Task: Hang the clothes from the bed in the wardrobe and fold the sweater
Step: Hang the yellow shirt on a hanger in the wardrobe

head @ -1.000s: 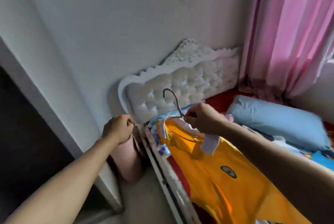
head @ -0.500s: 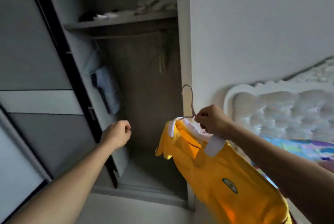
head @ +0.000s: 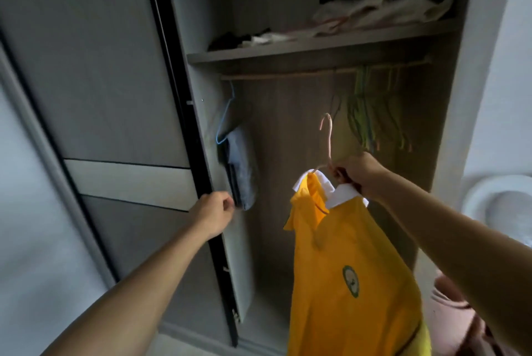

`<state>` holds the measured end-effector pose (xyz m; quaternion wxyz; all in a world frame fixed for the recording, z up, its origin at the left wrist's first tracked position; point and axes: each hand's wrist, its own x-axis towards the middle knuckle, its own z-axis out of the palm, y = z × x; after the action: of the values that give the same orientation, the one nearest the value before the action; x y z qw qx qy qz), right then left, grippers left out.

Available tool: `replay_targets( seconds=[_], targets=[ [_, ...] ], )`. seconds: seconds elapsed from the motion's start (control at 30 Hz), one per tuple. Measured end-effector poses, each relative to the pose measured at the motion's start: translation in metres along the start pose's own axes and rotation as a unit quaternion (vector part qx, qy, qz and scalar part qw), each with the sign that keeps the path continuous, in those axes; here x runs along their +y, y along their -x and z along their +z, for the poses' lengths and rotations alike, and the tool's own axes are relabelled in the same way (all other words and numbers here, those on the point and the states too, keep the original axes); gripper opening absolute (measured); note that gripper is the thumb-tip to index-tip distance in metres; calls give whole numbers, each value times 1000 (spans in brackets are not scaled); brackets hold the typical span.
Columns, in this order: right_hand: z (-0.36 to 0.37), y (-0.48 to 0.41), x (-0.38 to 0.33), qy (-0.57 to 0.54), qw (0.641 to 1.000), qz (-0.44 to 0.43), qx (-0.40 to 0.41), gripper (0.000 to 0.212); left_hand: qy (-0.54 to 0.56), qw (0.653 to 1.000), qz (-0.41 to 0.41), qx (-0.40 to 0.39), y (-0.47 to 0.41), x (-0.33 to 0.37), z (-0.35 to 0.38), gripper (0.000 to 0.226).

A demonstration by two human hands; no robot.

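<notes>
And we've swung right off the bed: a second ago the yellow shirt (head: 345,269) hung over the mattress, and now the open wardrobe (head: 288,125) fills the view. The right grip (head: 358,174) has carried the shirt across, pinching the neck of the pink hanger (head: 326,137) just above the white collar. The shirt dangles free toward 5 o'clock, in front of the open bay. The hook points up toward 12 o'clock, but it is well short of the rail (head: 288,75), so nothing is hung yet.

The left grip (head: 214,213) has come along too, out at 9 o'clock from the shirt, with fingers curled. It is just beside the edge of the sliding door (head: 100,68) and the foot of a blue-grey garment (head: 241,165) already hanging there. Whether it is nipping that cloth or holding nothing, I cannot tell.

So the carry looks done and the lift comes next. There is a bare stretch of rail straight up at 12 o'clock from the hook, between that garment at 10 o'clock and a bunch of empty hangers (head: 371,114) at 1 o'clock. I'd call that gap the obvious landing spot. The shelf (head: 316,46) sits close above the rail, so the hook will need to go up and over neatly.
</notes>
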<state>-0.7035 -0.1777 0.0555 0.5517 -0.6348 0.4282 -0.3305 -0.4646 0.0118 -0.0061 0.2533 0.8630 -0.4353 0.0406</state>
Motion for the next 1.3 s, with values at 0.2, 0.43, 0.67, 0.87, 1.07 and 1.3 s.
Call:
replay_targets(
  seconds=[0.2, 0.43, 0.67, 0.87, 1.07, 1.3],
  targets=[
    [76, -114, -25, -36, 999, -2, -34, 11, -4, 1000, -16, 16, -97, -33, 12, 13],
    [154, -265, -76, -99, 992, 13, -71, 29, -17, 998, -19, 60, -225, -44, 9, 14],
    [223, -374, -143, -116, 991, -31, -61, 26, -14, 995, -32, 89, -316, -66, -5, 15],
    [266, -441, -173, -111, 991, -54, -59, 24, -4, 994, 8, 107, -383, -78, -16, 15],
    [300, -473, -162, -98, 994, -44, -34, 30, -71, 986, 82, 129, -436, -85, -28, 16],
    [328, -485, -142, -125, 991, -46, -10, 28, -154, 956, 160, 191, -467, -73, -32, 15]
  ],
)
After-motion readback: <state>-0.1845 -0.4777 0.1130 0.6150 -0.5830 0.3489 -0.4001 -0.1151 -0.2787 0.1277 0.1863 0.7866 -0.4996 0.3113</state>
